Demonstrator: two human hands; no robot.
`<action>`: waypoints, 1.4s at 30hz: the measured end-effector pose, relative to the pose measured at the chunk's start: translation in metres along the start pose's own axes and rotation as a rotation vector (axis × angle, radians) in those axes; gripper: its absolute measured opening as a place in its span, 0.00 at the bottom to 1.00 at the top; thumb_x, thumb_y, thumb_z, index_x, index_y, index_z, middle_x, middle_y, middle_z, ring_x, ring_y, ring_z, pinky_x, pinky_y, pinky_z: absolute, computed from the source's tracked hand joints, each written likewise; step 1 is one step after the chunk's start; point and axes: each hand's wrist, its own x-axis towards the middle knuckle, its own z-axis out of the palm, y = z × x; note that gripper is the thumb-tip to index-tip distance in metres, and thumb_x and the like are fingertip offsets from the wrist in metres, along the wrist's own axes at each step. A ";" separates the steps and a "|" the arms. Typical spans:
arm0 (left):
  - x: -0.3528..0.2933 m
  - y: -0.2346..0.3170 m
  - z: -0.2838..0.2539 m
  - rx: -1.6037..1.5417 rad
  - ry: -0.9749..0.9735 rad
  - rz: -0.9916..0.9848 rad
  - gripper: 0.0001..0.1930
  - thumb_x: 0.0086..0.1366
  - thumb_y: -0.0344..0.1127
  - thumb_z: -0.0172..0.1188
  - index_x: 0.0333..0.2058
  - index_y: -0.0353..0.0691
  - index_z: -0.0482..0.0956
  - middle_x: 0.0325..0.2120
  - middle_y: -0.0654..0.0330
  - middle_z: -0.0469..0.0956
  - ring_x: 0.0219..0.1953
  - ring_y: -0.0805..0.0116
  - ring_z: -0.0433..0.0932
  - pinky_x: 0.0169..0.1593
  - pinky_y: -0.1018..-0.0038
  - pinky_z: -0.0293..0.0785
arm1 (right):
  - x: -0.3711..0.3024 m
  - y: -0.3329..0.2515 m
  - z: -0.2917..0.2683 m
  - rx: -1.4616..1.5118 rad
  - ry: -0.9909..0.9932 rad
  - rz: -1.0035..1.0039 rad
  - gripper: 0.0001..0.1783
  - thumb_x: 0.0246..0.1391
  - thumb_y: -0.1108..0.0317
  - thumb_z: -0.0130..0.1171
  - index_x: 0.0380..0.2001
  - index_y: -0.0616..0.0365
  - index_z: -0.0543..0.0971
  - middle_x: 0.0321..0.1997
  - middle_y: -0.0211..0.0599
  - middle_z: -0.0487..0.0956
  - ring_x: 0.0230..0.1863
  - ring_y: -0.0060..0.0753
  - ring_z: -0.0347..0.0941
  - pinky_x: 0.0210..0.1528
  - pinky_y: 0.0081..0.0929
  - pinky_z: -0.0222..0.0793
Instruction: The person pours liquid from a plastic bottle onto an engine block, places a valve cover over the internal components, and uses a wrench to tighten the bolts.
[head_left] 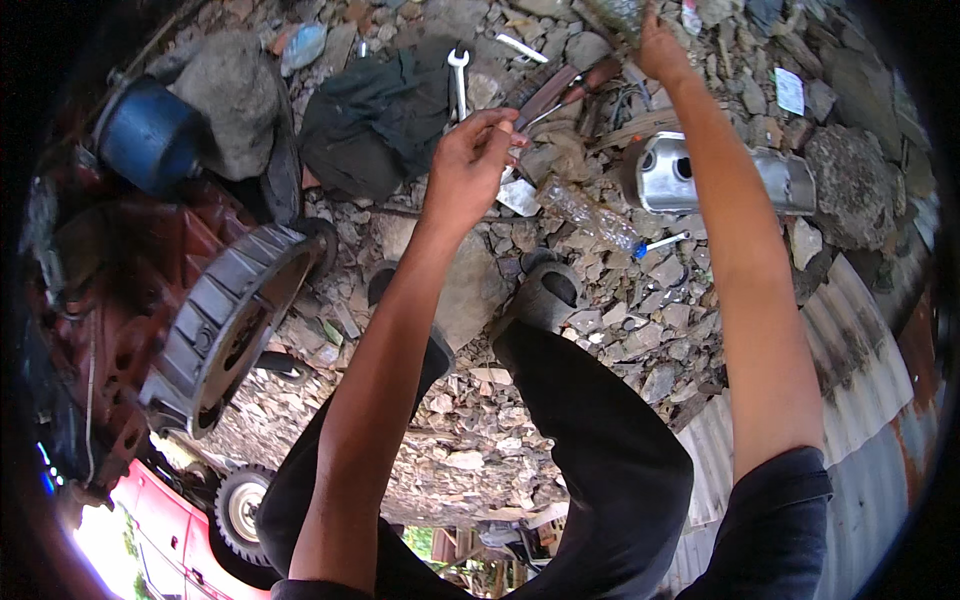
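My left hand (468,168) is over the rubble in the middle with thumb and fingers pinched together. Anything between the fingertips is too small to make out. Just beyond it lies an open-end wrench (459,82), and to its right a screwdriver (572,94). At the top edge my right hand (662,52) is closed on a clear, greenish plastic bottle (618,14), partly cut off by the frame. Under my right forearm rests a silver metal cover (668,180). A second clear plastic bottle (590,215) with a blue cap lies between my arms, beside a small wrench (668,241).
A large engine housing (215,325) stands at the left, with a blue canister (150,138) above it. Dark cloth (365,125) lies near a big rock (232,90). Corrugated metal sheets (850,350) are at the right. Behind, a red vehicle (165,535) is visible.
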 end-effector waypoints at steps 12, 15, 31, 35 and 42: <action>-0.081 0.076 -0.023 0.235 0.206 0.135 0.18 0.71 0.40 0.47 0.52 0.36 0.71 0.48 0.58 0.73 0.47 0.72 0.71 0.52 0.74 0.67 | -0.069 -0.129 -0.161 1.307 -0.211 0.068 0.42 0.38 0.63 0.72 0.55 0.69 0.63 0.50 0.46 0.74 0.51 0.36 0.71 0.55 0.32 0.65; -0.120 0.187 -0.016 0.174 0.244 0.289 0.20 0.69 0.40 0.49 0.55 0.36 0.67 0.45 0.53 0.73 0.48 0.64 0.72 0.52 0.71 0.68 | -0.116 -0.165 -0.303 1.442 -0.687 0.134 0.37 0.39 0.67 0.71 0.53 0.66 0.68 0.49 0.39 0.76 0.50 0.31 0.71 0.54 0.32 0.65; -0.461 0.560 -0.074 -0.494 0.606 0.441 0.30 0.51 0.34 0.72 0.47 0.34 0.62 0.42 0.55 0.72 0.44 0.70 0.73 0.48 0.73 0.71 | -0.290 -0.305 -0.725 2.185 -0.873 -0.041 0.40 0.53 0.44 0.58 0.62 0.56 0.61 0.63 0.41 0.65 0.59 0.44 0.66 0.60 0.42 0.62; -0.501 0.574 -0.088 -0.348 0.765 0.565 0.33 0.50 0.33 0.73 0.47 0.34 0.58 0.41 0.56 0.71 0.44 0.70 0.72 0.48 0.73 0.70 | -0.308 -0.358 -0.733 2.323 -0.780 0.104 0.37 0.56 0.43 0.53 0.61 0.54 0.60 0.59 0.42 0.68 0.56 0.46 0.68 0.55 0.44 0.67; -0.541 0.567 -0.115 -0.103 0.937 0.633 0.39 0.43 0.39 0.76 0.46 0.36 0.57 0.39 0.55 0.67 0.43 0.65 0.69 0.48 0.70 0.68 | -0.299 -0.471 -0.745 2.529 -0.875 0.383 0.38 0.56 0.39 0.50 0.59 0.57 0.63 0.57 0.40 0.69 0.58 0.41 0.66 0.60 0.41 0.63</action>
